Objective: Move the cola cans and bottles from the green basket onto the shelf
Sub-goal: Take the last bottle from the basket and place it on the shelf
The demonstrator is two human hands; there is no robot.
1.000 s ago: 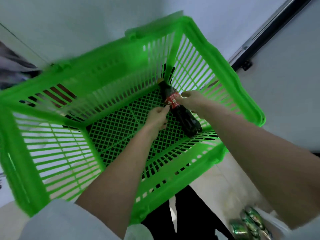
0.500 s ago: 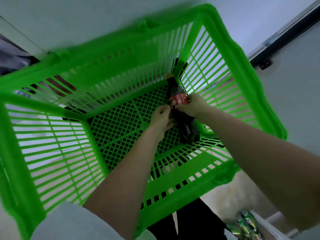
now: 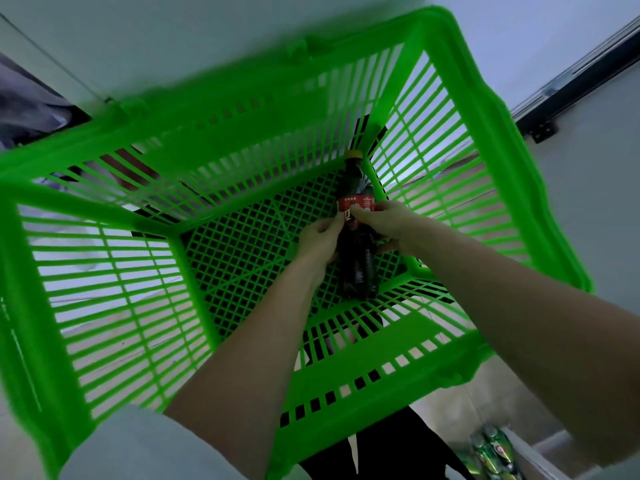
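A dark cola bottle (image 3: 356,268) with a red label and a yellow cap lies on the mesh floor of the green basket (image 3: 415,344), its cap toward the far right corner. Both my arms reach down into the basket. My right hand (image 3: 384,221) wraps around the bottle at the label. My left hand (image 3: 320,237) presses against the bottle's left side, fingers curled on it. No other can or bottle shows inside the basket. The shelf is out of view.
Several green cans (image 3: 491,452) lie outside the basket at the bottom right. A white wall surrounds the basket, with a dark rail (image 3: 568,88) at the upper right. Dark trousers (image 3: 377,455) show below the basket's near edge.
The bottle has turned from slanting to nearly straight, its cap now toward the far corner. Both hands have closed tighter around it. The view has shifted over the basket.
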